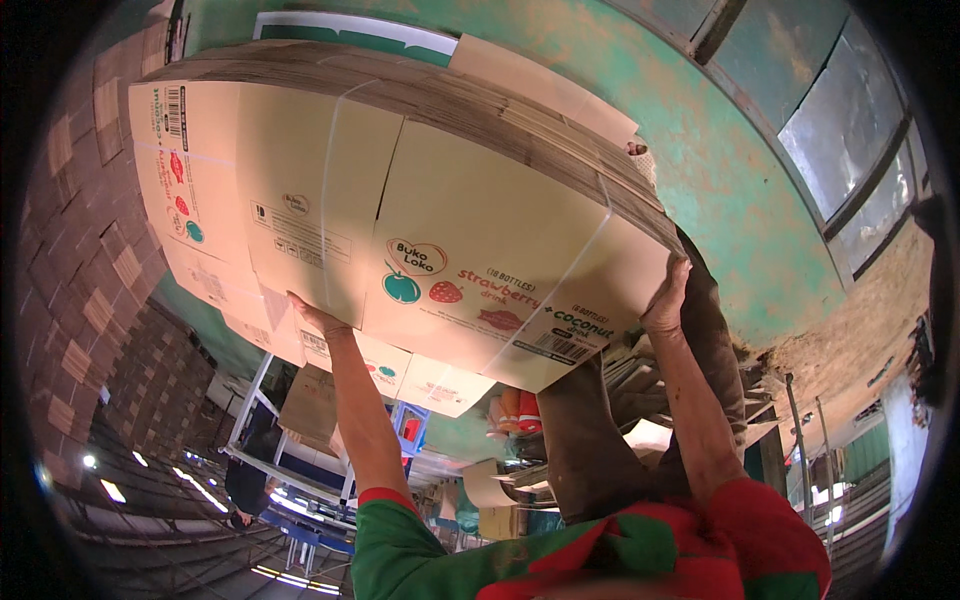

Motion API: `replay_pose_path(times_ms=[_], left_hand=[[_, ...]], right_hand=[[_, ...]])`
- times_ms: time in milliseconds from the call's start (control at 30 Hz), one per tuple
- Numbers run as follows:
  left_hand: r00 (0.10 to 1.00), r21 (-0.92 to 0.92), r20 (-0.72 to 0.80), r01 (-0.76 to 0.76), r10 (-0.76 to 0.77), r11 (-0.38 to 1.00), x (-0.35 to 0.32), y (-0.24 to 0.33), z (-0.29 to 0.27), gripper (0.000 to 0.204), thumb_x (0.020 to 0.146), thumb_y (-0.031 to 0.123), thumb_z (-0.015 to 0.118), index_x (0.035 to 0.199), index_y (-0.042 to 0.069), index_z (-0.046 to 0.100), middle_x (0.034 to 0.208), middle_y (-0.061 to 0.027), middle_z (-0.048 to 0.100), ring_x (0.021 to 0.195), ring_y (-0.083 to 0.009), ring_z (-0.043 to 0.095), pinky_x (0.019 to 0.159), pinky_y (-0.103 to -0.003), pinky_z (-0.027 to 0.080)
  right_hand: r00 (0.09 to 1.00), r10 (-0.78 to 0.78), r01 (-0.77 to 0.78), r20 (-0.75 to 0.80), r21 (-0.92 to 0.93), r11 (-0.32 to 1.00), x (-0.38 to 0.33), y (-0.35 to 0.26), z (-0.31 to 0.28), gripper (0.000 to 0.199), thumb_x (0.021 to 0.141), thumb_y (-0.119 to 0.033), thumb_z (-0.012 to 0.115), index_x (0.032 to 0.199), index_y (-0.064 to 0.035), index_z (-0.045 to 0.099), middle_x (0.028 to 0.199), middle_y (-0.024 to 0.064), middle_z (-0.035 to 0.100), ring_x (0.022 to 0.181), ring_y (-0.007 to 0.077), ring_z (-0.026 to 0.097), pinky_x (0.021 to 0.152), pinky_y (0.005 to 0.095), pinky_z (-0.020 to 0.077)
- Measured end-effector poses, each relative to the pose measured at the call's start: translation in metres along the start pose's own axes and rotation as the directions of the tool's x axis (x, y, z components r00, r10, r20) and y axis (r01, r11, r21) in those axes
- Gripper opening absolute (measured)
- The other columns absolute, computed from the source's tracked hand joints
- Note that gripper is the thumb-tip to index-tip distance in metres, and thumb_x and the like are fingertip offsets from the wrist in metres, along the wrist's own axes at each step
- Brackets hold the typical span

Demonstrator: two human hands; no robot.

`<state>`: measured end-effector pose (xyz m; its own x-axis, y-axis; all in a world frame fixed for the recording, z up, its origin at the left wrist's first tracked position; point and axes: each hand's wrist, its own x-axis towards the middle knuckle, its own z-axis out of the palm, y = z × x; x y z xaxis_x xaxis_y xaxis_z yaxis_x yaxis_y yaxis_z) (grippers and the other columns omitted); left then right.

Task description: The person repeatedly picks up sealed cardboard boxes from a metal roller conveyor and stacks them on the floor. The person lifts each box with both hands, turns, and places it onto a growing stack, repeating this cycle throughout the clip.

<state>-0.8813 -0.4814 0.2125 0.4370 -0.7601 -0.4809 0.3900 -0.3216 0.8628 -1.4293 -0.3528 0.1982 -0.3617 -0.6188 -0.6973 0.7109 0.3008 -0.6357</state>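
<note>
A thick bundle of flat cardboard cartons, printed with fruit pictures and bound with pale straps, fills the upper middle of the view. My left hand grips its near edge left of the middle, the fingers partly hidden by the cardboard. At the right end, my right hand is closed round the bundle's corner, with the fingers lying along the side. Both arms reach out to it. More printed cartons show just below the near edge; whether they touch the bundle I cannot tell.
Stacks of brown cardboard rise along the left. A worn green wall or floor surface lies at the right, beside grey panels. My trousered leg is close under the bundle. Another person is at lower left near a pale metal frame.
</note>
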Motion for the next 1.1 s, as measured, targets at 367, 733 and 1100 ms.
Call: replay_pose_path(times_ms=[367, 733, 1100], left_hand=[[0.988, 0.021, -0.077, 0.137, -0.135, 0.99, -0.037, -0.009, 0.017, 0.072, 0.098, 0.064, 0.036, 0.151, 0.016, 0.034, 0.154, -0.0072, 0.037, 0.137, -0.0311, 0.041, 0.112, -0.047, 0.038], [0.946, 0.023, -0.18, 0.277, -0.268, 0.961, -0.156, -0.087, 0.056, 0.082, 0.094, 0.074, 0.032, 0.154, 0.019, 0.029, 0.156, -0.006, 0.035, 0.139, -0.0286, 0.039, 0.115, -0.049, 0.037], [0.954, -0.108, -0.141, 0.25, -0.264, 0.962, -0.166, -0.094, 0.045, 0.08, 0.095, 0.072, 0.033, 0.153, 0.016, 0.03, 0.154, -0.0073, 0.037, 0.137, -0.0293, 0.041, 0.114, -0.048, 0.037]], right_hand=[[0.982, 0.146, -0.161, 0.119, 0.134, 0.978, 0.008, 0.002, -0.025, 0.098, 0.091, -0.078, 0.03, 0.156, -0.006, 0.02, 0.156, 0.0127, 0.033, 0.142, 0.0301, 0.033, 0.116, 0.0437, 0.0277], [0.956, 0.229, -0.293, 0.185, 0.514, 0.806, 0.035, 0.057, -0.004, 0.082, 0.096, -0.072, 0.028, 0.153, -0.0127, 0.031, 0.152, 0.0097, 0.04, 0.137, 0.0258, 0.039, 0.116, 0.0419, 0.0311], [0.95, 0.158, -0.222, 0.268, 0.229, 0.948, 0.066, 0.02, -0.017, 0.092, 0.095, -0.075, 0.021, 0.152, -0.0034, 0.027, 0.157, 0.0133, 0.031, 0.141, 0.0291, 0.034, 0.118, 0.0411, 0.0247]])
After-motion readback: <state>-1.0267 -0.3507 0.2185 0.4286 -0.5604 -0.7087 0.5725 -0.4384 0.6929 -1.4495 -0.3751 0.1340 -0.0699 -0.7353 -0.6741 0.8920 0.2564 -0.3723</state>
